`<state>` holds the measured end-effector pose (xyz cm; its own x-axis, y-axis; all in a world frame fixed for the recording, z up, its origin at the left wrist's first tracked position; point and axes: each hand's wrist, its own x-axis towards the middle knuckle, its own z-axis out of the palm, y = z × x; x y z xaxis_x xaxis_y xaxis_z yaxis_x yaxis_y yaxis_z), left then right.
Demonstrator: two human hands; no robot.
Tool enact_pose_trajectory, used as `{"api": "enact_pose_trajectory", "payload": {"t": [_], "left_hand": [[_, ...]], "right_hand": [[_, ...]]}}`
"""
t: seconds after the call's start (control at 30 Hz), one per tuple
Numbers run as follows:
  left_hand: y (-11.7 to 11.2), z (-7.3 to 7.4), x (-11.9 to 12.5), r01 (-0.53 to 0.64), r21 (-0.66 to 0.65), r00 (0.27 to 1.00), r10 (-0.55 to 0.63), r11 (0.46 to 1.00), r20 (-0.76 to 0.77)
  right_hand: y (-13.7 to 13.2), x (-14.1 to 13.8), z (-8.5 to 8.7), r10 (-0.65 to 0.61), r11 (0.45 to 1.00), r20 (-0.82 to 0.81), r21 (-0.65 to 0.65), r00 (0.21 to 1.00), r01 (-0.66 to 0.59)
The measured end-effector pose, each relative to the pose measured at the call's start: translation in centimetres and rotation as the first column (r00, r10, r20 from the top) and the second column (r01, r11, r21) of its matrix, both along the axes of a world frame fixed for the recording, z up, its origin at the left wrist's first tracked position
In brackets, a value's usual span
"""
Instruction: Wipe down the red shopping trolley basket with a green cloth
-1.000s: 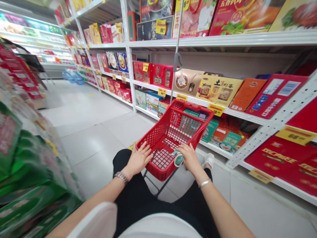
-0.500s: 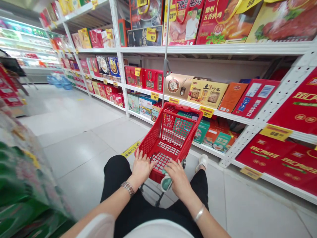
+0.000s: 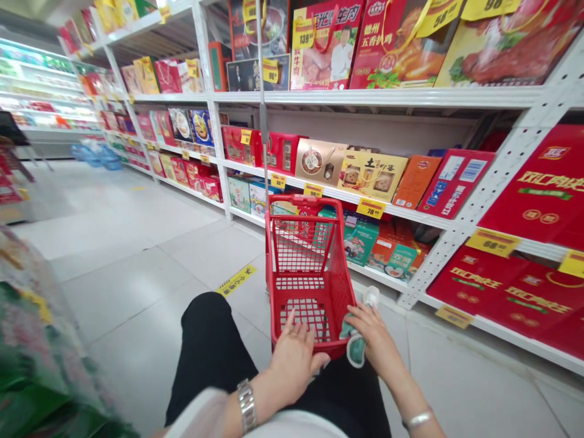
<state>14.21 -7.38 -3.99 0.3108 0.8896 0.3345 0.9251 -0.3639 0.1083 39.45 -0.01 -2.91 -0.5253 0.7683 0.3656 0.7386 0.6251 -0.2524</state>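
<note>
The red shopping trolley (image 3: 298, 201) has swung round since a moment ago and now points straight along the aisle, and my left hand (image 3: 294, 359) has shifted right along its near rim. That hand lies open on the rim, fingers spread, holding nothing. My right hand (image 3: 375, 339) curls in a narrow grip around a soft mint-green item (image 3: 356, 348) at the trolley's near right corner; it looks like cloth, though the view is too poor to be sure. Below me are my black trousers (image 3: 210, 340), and a white shoe (image 3: 371, 297) sits just past my right hand. A blurred green display (image 3: 31, 371) stands near on my left. To the right, white metal shelving (image 3: 387, 97) carries gift boxes (image 3: 371, 176) and yellow price tags (image 3: 370, 208), running far down the aisle.
</note>
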Motion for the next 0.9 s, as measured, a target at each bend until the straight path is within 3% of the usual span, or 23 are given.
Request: {"api": "enact_pose_trajectory", "payload": {"t": [0.17,0.3,0.47,0.67,0.9], "left_hand": [[3.1,3.3,-3.3,0.007,0.032,1.000,-0.007,0.999,-0.005],[5.4,5.2,-5.8,-0.044,0.026,0.998,0.045,0.999,-0.032],[6.4,4.8,-6.8,-0.124,0.013,0.992,0.124,0.992,-0.022],[7.9,4.6,-7.7,-0.216,0.034,0.975,0.217,0.976,-0.036],[9.6,5.1,-5.5,-0.349,0.049,0.937,0.348,0.936,0.026]], "right_hand": [[0.7,0.5,0.1,-0.125,0.992,0.057,-0.002,0.990,0.125],[0.1,-0.6,-0.3,-0.116,0.993,0.065,-0.008,0.991,0.117],[-2.4,-5.2,-1.1,-0.124,0.992,0.011,0.000,0.992,0.124],[-3.7,-11.1,-1.5,0.057,0.998,0.005,-0.035,0.998,-0.056],[-1.9,-12.7,-2.9,0.015,0.999,-0.069,-0.044,0.997,-0.018]]}}
